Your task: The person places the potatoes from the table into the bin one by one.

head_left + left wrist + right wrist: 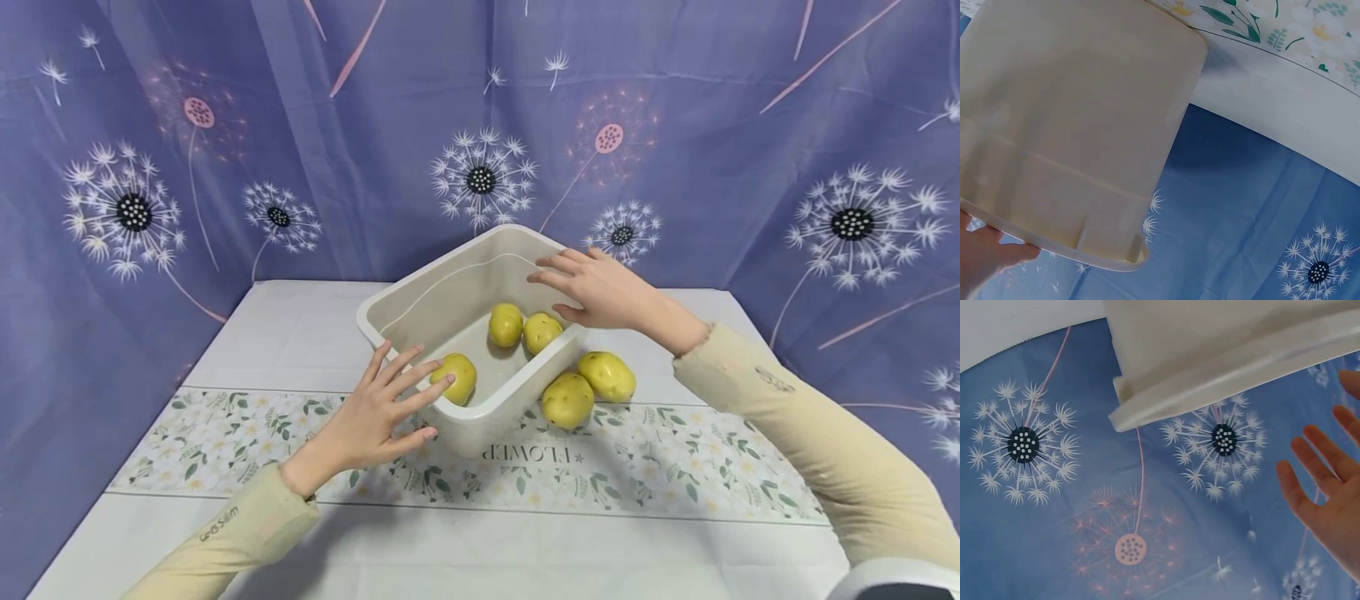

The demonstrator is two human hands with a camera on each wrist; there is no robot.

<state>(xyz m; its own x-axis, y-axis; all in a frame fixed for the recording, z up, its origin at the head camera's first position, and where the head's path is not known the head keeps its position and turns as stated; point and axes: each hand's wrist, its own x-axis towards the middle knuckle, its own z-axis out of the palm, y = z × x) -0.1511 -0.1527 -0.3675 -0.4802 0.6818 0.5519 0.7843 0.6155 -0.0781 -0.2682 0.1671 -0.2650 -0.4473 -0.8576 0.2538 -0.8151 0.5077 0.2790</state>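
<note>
A light grey plastic bin (517,392) stands turned at an angle on the table, with three yellow potatoes inside, one of them (506,325) near the middle. My left hand (382,412) has its fingers spread over the bin's near left rim; in the left wrist view that hand (988,259) is at the rim of the bin (1085,112). At the right rim, my right hand (592,287) is held with fingers extended. The right wrist view shows the hand (1329,494) apart from the bin (1222,350), fingers spread. Neither hand holds a potato.
Two more potatoes (567,401) (607,377) lie on the table against the bin's right side. A floral runner (675,467) crosses the white table (420,542). Behind hangs a blue curtain (375,150) with dandelions. A white rounded object (896,571) is at the lower right corner.
</note>
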